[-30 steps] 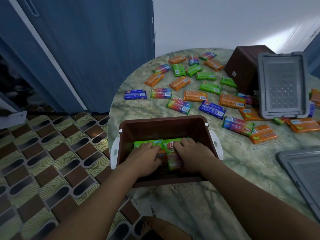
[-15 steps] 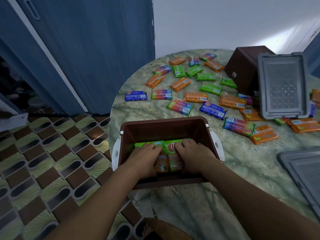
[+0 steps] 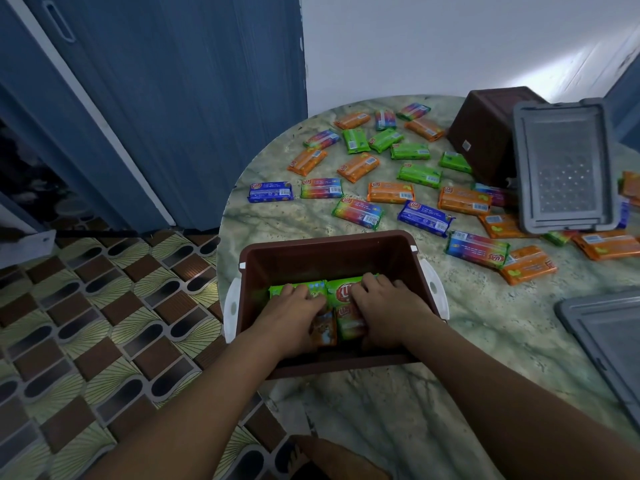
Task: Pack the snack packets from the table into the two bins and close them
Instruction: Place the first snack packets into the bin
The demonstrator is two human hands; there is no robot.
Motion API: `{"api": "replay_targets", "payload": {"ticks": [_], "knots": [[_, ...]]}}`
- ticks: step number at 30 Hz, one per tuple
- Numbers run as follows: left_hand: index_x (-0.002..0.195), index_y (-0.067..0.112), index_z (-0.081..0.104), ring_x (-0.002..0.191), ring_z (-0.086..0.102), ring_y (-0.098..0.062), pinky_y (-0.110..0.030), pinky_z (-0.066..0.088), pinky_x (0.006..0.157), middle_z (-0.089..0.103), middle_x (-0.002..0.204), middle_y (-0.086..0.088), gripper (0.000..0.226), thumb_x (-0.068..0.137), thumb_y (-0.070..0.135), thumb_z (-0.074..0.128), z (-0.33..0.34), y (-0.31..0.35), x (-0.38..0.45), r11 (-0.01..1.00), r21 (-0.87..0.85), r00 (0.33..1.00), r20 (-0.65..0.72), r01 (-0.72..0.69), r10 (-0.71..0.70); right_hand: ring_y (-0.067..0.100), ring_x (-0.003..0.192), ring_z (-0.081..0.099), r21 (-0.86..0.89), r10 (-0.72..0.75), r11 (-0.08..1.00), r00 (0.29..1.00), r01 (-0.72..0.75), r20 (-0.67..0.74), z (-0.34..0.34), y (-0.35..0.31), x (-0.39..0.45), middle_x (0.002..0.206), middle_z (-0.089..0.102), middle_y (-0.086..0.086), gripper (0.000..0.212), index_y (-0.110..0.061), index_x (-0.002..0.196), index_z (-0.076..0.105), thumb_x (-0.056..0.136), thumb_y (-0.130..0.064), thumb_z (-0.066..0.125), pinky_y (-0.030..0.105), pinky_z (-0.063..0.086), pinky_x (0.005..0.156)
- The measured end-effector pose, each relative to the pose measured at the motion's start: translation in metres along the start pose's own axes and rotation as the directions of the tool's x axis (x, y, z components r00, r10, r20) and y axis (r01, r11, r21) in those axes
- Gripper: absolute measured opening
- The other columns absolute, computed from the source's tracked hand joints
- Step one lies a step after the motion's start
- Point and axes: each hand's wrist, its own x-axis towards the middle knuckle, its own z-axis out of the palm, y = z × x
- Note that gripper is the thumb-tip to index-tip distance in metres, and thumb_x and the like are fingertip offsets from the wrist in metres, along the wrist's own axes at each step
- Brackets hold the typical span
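Packets in near bin (image 3: pixel 332 251): mostly covered by the left hand (image 3: pixel 294 315) and right hand (image 3: pixel 388 313); count cannot be told
Fingertips: pressed down among the packets (image 3: pixel 341 289), grip unclear
Packet print: too small and blurred to read beyond a red logo
Second bin (image 3: pixel 485 133): tipped, its opening hidden behind a grey lid (image 3: pixel 564 168)
Packets by that lid: several half tucked under it
Other grey lid (image 3: pixel 602 344): cut off by the right edge
Orange packet (image 3: pixel 632 183) at far right: cropped by the frame
Table (image 3: pixel 363 410): near and right sides run out of view
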Motion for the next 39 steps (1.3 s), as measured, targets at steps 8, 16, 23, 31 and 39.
{"api": "replay_targets", "payload": {"ticks": [8,16,23,31,39], "knots": [[0.142,0.025,0.042,0.12,0.042,-0.03,-0.043,0.046,0.096,0.046,0.132,-0.005,0.077,0.077,0.048,0.077,0.001,0.001,0.0,1.0,0.009,0.999,0.025,0.03,-0.03,0.026,0.118,0.059,0.215,0.018,0.977,0.996,0.001,-0.088,-0.015,-0.004,-0.006,0.129,0.063,0.0,0.048,-0.03,0.135,0.052,0.088,-0.044,0.054,0.041,0.043,0.099],[0.136,0.027,0.048,0.119,0.043,-0.03,-0.041,0.045,0.093,0.048,0.129,-0.004,0.071,0.076,0.051,0.078,-0.004,0.002,-0.002,0.999,-0.005,0.999,0.029,0.042,-0.042,0.03,0.107,0.063,0.317,0.04,0.947,0.998,-0.054,0.051,-0.015,-0.002,-0.007,0.124,0.064,0.003,0.045,-0.033,0.13,0.044,0.088,-0.043,0.056,0.042,0.055,0.086],[0.139,0.028,0.048,0.12,0.042,-0.029,-0.042,0.045,0.096,0.048,0.131,-0.004,0.073,0.077,0.054,0.077,-0.007,0.003,-0.003,0.998,-0.023,0.998,0.045,0.05,-0.049,0.028,0.127,0.05,0.235,0.02,0.972,1.0,-0.019,-0.004,0.0,0.002,0.002,0.138,0.05,0.002,0.066,-0.03,0.144,0.04,0.086,-0.048,0.064,0.043,0.05,0.097],[0.139,0.03,0.047,0.121,0.041,-0.029,-0.043,0.046,0.097,0.047,0.131,-0.004,0.075,0.075,0.05,0.08,-0.006,0.002,-0.003,0.999,-0.019,0.997,0.054,0.05,-0.049,0.035,0.122,0.052,0.152,-0.001,0.988,1.0,0.003,-0.01,0.005,0.003,0.004,0.14,0.05,0.01,0.072,-0.02,0.139,0.026,0.084,-0.02,0.073,0.05,0.053,0.092],[0.138,0.029,0.046,0.122,0.041,-0.03,-0.041,0.045,0.096,0.047,0.132,-0.005,0.073,0.077,0.051,0.079,-0.008,0.004,-0.003,0.999,-0.021,0.998,0.054,0.045,-0.044,0.037,0.105,0.063,0.066,-0.022,0.998,1.0,0.023,-0.013,0.003,0.002,0.0,0.137,0.043,0.012,0.085,-0.017,0.142,0.027,0.078,-0.025,0.082,0.048,0.058,0.076]]}}
